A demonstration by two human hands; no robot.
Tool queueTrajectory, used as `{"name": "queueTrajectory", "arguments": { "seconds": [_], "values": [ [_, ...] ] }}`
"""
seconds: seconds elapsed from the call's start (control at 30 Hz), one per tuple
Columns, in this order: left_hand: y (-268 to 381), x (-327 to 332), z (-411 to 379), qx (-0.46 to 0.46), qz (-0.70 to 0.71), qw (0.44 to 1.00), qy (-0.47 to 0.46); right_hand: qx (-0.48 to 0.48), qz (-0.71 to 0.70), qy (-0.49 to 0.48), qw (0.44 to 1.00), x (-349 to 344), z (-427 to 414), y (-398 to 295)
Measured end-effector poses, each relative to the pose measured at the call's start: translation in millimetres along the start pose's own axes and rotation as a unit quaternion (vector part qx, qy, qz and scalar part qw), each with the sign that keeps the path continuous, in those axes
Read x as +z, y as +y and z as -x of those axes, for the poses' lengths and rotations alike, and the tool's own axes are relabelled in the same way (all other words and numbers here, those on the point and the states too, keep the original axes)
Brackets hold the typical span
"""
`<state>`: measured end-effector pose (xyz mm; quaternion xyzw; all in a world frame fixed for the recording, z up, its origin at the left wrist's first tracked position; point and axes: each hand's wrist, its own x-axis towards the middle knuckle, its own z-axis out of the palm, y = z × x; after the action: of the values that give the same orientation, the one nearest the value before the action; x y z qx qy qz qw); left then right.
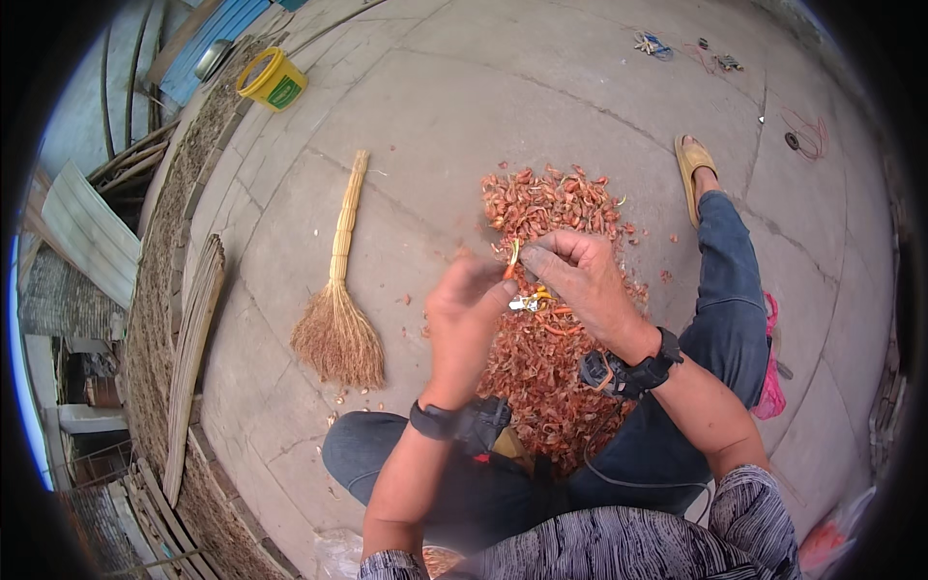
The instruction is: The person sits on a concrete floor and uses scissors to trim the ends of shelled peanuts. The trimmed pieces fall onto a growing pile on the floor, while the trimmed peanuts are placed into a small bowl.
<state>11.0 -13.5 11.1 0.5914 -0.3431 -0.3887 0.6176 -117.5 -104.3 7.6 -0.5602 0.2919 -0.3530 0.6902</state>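
Note:
My left hand (467, 308), slightly blurred, pinches a small orange-red piece with a pale green shoot (510, 264), possibly a sprouted shallot or a chili. My right hand (583, 279) is beside it with thumb and forefinger together near the shoot; whether they grip it cannot be told. Below the hands lie several orange and yellow chili-like pieces (562, 328) and a small shiny silvery object (523, 303). Beyond the hands is a pile of reddish bulbs, apparently shallots (554, 199). Dry red-brown skins (536, 384) are heaped between my legs.
A straw broom (341, 304) lies left on the concrete floor. Farther off stands a yellow bucket (272, 80). A weathered wooden plank (194, 362) rests along the soil strip. Thin wires (805, 138) lie far right, a pink plastic bag (770, 384) beside my right leg.

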Motion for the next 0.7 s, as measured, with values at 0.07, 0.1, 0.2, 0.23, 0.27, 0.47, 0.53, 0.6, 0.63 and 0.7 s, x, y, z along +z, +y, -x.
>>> {"name": "queueTrajectory", "arguments": {
  "seconds": [0.07, 0.1, 0.2, 0.23, 0.27, 0.47, 0.53, 0.6, 0.63, 0.7],
  "values": [
    [-0.3, -1.1, 0.8, 0.003, -0.015, 1.0, -0.008, 0.014, -0.004, -0.008, 1.0, -2.1, -0.2, -1.2],
    [-0.5, -1.4, 0.9, 0.004, -0.023, 1.0, -0.013, 0.022, -0.006, -0.011, 1.0, -2.7, -0.1, -1.6],
    [-0.6, 0.8, 1.3, 0.009, -0.016, 1.0, -0.004, 0.007, 0.0, -0.001, 1.0, -1.5, -0.7, 3.4],
    [-0.8, 0.9, 1.4, 0.015, -0.026, 1.0, -0.001, 0.002, 0.021, 0.001, 1.0, -1.3, -0.3, 2.6],
    [-1.2, 0.8, 1.5, 0.021, -0.035, 0.999, 0.001, -0.002, 0.043, 0.003, 0.999, -1.0, 0.3, 1.1],
    [-3.9, -0.6, 1.5, 0.046, -0.051, 0.998, 0.004, -0.015, 0.08, 0.004, 0.997, 2.3, 3.5, 0.7],
    [-3.7, -1.3, 2.1, 0.048, -0.056, 0.997, 0.007, -0.02, 0.086, 0.003, 0.996, 3.6, 3.6, 0.5],
    [-2.6, -1.2, 2.2, 0.048, -0.069, 0.996, 0.009, -0.02, 0.101, 0.001, 0.995, 2.9, 3.4, -1.5],
    [-1.8, 0.1, 2.2, 0.048, -0.066, 0.997, 0.009, -0.024, 0.104, 0.0, 0.994, 2.5, 3.4, -1.4],
    [0.0, 2.5, 2.4, 0.049, -0.06, 0.997, 0.01, -0.03, 0.11, -0.001, 0.993, 2.5, 3.6, -1.3]
  ]
}}
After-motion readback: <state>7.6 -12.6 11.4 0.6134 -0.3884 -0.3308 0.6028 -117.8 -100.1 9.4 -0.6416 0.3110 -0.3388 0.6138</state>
